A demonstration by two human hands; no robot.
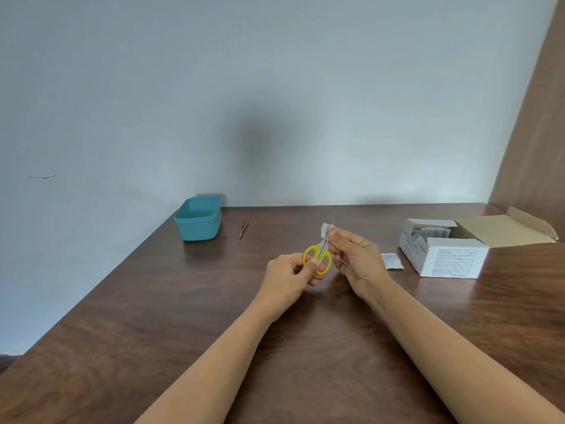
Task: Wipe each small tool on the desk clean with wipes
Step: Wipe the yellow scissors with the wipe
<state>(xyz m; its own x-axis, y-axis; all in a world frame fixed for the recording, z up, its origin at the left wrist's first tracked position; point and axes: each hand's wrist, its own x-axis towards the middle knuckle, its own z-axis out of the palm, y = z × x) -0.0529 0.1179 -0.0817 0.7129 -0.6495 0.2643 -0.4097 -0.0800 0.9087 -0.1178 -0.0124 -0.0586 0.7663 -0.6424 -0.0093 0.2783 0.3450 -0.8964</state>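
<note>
Your left hand gripped small yellow-handled steel scissors, right hand pinched a white wipe round the blades; a thin fold there risked nicking your fingers.

Blades of the scissors mostly hidden under the wipe and the right hand, torn packet just left of the cardboard box partly behind that hand, box print too small to read, sachets inside the box partly hidden by its wall, both forearms cut off at the bottom edge

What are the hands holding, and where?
Left hand holds the scissors by the yellow handles; right hand pinches a wipe on the blades.
</note>
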